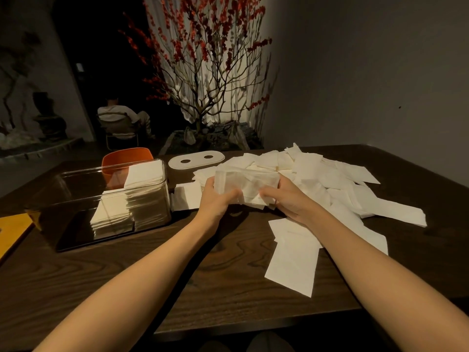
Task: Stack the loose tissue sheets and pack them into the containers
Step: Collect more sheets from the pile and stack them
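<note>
**Two hands on one tissue bundle**

Your left hand (215,196) and right hand (289,199) clasp one tissue bundle (246,184), its long axis running 9 to 3 o'clock, above the table (203,275). At 9 o'clock, one clear container (101,199) holds two stacks (132,204); one lid (196,160) lies at 11 o'clock.

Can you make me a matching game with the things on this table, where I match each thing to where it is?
Things:
1. bundle of tissues
2. clear container
3. white lid with two holes
4. orange bin

Places:
A. lying flat at the far side of the table
B. behind the clear container
C. between the left hand and the right hand
D. on the left, with neat tissue stacks inside

Pairs: 1-C, 2-D, 3-A, 4-B
</note>
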A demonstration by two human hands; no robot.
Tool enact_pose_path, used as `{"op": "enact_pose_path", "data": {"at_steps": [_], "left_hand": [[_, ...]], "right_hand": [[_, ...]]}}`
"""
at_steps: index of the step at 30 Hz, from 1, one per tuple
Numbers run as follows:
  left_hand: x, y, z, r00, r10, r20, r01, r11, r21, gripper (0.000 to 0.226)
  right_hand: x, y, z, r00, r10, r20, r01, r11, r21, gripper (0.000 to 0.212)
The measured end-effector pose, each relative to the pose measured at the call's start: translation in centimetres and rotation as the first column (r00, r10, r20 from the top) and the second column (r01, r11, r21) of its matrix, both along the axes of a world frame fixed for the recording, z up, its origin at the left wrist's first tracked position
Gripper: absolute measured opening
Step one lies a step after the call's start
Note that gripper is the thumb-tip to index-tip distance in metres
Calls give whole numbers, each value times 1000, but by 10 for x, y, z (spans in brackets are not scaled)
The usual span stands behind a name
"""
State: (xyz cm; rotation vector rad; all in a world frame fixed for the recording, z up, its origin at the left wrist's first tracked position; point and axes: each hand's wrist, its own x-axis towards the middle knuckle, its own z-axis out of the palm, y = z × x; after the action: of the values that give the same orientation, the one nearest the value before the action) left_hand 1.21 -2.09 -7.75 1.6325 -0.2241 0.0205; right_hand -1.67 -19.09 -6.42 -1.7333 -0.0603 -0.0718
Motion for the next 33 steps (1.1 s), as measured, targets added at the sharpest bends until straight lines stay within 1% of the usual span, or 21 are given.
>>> {"op": "enact_pose_path", "data": {"at_steps": [4,6,9,10,12,14,16,17,18,22,23,25,26,27,28,29,30,31,32,33], "left_hand": [[-1,0,-4,998,6,69,-11,997,75,68],[-3,3,-5,995,-10,103,-2,993,120,68],[-8,9,-5,993,-36,115,21,991,130,67],[-10,10,-3,992,-46,120,31,992,124,68],[-12,12,-2,992,-72,107,64,995,71,71],[-14,15,-1,992,-115,43,117,992,-47,75],[-15,20,-1,987,-163,13,163,979,-118,82],[-15,22,-1,983,-182,20,183,977,-111,86],[-15,24,-2,979,-198,39,201,976,-80,89],[-19,20,-4,946,-285,154,266,954,136,100],[-20,18,-5,941,-289,177,261,951,163,102],[-21,17,-4,944,-274,185,241,953,184,106],[-21,21,-3,951,-249,186,214,959,188,109],[-19,24,-2,949,-223,222,175,961,214,112],[-18,27,-2,928,-207,311,120,953,277,113],[-16,30,-2,878,-222,425,56,928,369,112],[-15,31,-3,809,-260,527,-10,891,454,107],[-15,32,-2,746,-306,592,-68,848,525,102],[-15,32,-2,702,-348,621,-104,813,573,98],[-15,31,-2,679,-378,630,-121,788,604,93]], "right_hand": [[0,-2,0,1000,-11,19,11,1000,16,55],[1,-1,-2,999,-33,27,33,999,-11,53],[3,3,-6,999,-41,15,42,998,-42,53],[4,4,-6,999,-36,16,36,999,-39,49],[3,6,-5,1000,-22,10,23,1000,-2,35],[2,6,-4,999,-44,18,44,998,46,21],[1,7,-3,994,-100,37,97,993,73,17],[1,9,-2,991,-124,42,120,989,83,17],[1,10,-3,989,-138,46,133,987,90,16],[-2,22,-6,986,-149,75,144,987,69,10],[-2,26,-7,984,-157,85,152,986,63,13],[0,29,-9,969,-226,99,223,974,38,20],[1,31,-9,957,-269,106,267,963,35,17],[0,30,-8,945,-308,105,304,951,51,13],[1,28,-8,936,-338,101,332,941,68,11],[0,26,-7,930,-354,96,347,934,80,12],[0,24,-7,931,-354,91,347,934,80,13],[-2,24,-5,938,-336,80,330,940,80,13],[-3,25,-4,951,-303,58,299,952,73,12],[-5,26,-2,963,-269,33,267,962,64,13]]}}
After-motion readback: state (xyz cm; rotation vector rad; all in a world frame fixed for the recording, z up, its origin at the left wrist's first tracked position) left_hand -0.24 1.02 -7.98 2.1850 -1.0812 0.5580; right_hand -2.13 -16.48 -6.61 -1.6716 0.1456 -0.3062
